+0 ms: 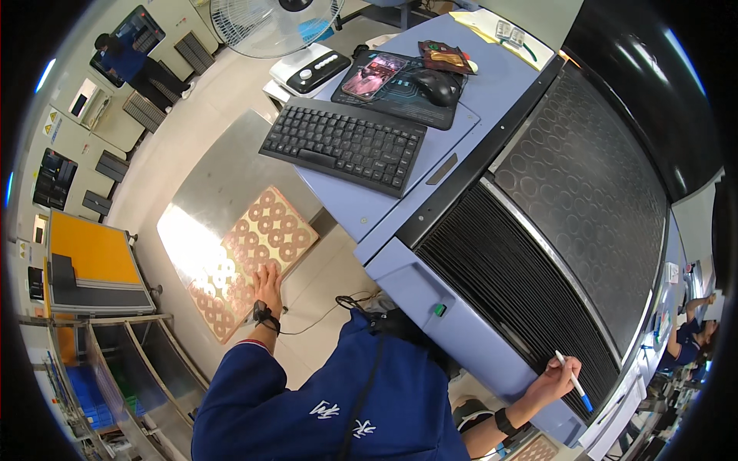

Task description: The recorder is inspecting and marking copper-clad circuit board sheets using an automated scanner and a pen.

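Observation:
My left hand (pixel 267 288) lies with fingers stretched out on a flat panel (pixel 288 242) patterned with copper-coloured rings on a pale ground. The panel rests at a slant on a shiny metal table (pixel 223 165) to my left, and glare washes out part of it. In my right hand (pixel 555 378) is a slim white marker pen (pixel 573 376) with a blue end pointing down and away. That hand is over the front edge of a blue machine, beside its black ribbed cover (pixel 507 284).
A black keyboard (pixel 346 142), a mouse (pixel 437 87) and a phone (pixel 375 75) sit on the machine's blue top. Beyond stands a white fan (pixel 277 27). A rack (pixel 134 369) is at lower left. People (pixel 131 65) work at far left and far right.

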A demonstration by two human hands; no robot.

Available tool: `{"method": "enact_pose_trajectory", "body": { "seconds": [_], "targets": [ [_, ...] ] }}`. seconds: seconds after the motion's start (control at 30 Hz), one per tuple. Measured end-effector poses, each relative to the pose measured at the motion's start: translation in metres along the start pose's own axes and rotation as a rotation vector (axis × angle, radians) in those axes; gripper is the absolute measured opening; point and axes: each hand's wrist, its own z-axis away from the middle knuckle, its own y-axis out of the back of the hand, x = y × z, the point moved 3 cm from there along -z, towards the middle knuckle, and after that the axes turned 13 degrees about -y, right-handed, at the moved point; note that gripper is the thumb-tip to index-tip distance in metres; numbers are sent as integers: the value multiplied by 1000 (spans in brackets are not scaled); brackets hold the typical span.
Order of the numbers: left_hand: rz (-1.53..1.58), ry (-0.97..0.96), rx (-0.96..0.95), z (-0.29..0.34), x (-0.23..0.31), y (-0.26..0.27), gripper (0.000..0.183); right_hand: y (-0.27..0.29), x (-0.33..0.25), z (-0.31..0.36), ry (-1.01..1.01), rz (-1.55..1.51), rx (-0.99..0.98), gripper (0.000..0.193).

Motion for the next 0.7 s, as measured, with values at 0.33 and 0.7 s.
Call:
{"method": "enact_pose_trajectory", "body": {
  "seconds": [0.33,0.7],
  "targets": [
    [637,156,11,-11,-41,-41,47,56,-41,36,208,48,303,38],
    [82,-460,422,-82,-59,-37,44,447,14,178,-599,1237,1233,61]
  ]
}}
